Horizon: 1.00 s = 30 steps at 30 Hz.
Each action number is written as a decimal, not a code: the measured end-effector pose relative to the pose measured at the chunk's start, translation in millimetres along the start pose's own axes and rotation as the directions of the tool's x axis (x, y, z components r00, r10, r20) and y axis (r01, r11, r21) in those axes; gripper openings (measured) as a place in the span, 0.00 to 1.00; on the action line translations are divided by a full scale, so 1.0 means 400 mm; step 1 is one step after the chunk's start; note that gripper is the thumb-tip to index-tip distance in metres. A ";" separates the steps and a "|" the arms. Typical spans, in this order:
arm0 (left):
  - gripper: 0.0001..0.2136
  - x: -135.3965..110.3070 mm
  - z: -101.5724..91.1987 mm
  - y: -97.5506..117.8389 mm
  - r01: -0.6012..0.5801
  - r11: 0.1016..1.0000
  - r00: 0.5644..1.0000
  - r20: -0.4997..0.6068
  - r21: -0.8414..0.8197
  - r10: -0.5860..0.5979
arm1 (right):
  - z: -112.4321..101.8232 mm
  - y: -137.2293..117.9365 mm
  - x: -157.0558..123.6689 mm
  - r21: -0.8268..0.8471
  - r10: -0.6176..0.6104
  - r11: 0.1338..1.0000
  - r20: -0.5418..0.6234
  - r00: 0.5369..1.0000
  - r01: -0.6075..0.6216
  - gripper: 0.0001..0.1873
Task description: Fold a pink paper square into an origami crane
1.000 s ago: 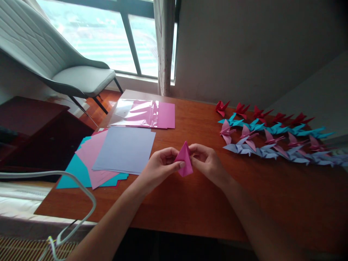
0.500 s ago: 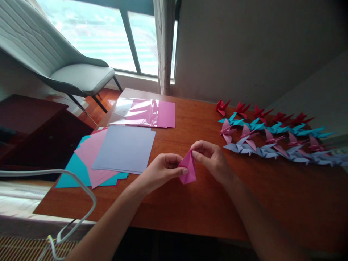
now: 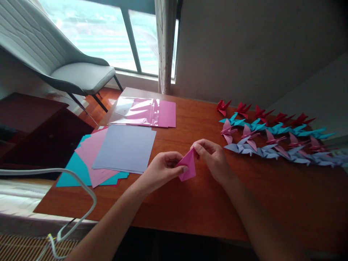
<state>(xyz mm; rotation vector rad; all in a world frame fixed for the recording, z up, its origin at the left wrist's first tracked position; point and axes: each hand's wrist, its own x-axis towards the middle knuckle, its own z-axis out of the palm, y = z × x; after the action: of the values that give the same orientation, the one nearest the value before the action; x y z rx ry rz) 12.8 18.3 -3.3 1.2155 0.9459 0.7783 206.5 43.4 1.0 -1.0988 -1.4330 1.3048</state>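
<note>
A half-folded piece of magenta paper (image 3: pixel 188 167) is held just above the wooden table (image 3: pixel 190 203), near its middle. My left hand (image 3: pixel 162 169) pinches its lower left side with thumb and fingers. My right hand (image 3: pixel 212 156) pinches its upper tip from the right. To the left of my hands lies a loose stack of flat sheets (image 3: pixel 119 150), lilac on top, with pink and teal beneath.
Rows of finished paper cranes (image 3: pixel 272 134) in red, teal, pink and lilac fill the table's right side. A clear plastic sleeve lies over pink sheets (image 3: pixel 146 112) at the back. A grey chair (image 3: pixel 67 72) stands by the window. A white cable (image 3: pixel 67 192) loops at the lower left.
The folded paper has sunk lower toward the table and tilted rightward. My right hand's fingers have shifted up to pinch its tip. My left hand has kept its grip.
</note>
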 end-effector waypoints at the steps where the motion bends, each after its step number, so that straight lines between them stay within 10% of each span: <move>1: 0.05 0.000 0.000 -0.001 -0.027 0.999 0.999 -0.024 0.041 0.028 | 0.001 0.002 0.000 0.021 0.006 1.000 0.019 1.000 -0.007 0.12; 14: 0.03 -0.003 0.013 0.008 -0.196 0.848 0.934 -0.170 0.493 0.315 | 0.010 0.008 0.000 0.073 -0.037 0.997 0.040 0.999 0.034 0.08; 30: 0.05 -0.003 0.014 0.007 -0.142 0.908 0.969 -0.131 0.395 0.209 | 0.003 0.003 -0.003 0.048 -0.109 0.993 -0.037 0.993 0.111 0.04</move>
<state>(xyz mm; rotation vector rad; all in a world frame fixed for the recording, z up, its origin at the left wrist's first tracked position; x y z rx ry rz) 17.3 15.3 0.0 1.6130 1.1782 0.8765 205.6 42.2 -0.2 -0.9905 -1.4078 1.2317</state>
